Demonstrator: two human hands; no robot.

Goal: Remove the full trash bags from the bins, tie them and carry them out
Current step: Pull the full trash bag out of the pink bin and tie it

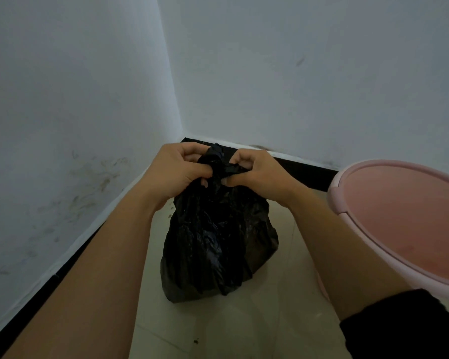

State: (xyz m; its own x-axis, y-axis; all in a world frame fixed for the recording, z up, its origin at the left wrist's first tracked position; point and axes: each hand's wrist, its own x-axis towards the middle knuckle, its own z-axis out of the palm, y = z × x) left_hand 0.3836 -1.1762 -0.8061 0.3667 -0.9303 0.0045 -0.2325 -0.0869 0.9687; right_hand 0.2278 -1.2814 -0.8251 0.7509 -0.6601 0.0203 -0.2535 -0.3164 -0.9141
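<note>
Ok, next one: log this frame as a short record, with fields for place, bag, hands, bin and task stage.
place: room corner, white walls, tiled floor
bag: black, full, standing on the floor, out of the bin
left hand: grips the bag's gathered neck
right hand: grips the neck from the other side
bin: pink, at the right, no liner visible
stage: tying step; knot hidden by fingers; bag not yet carried out

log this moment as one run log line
stage: tying | black trash bag: standing on floor | left hand: pinches bag neck | right hand: pinches bag neck | pink bin: right of bag, no liner visible
</note>
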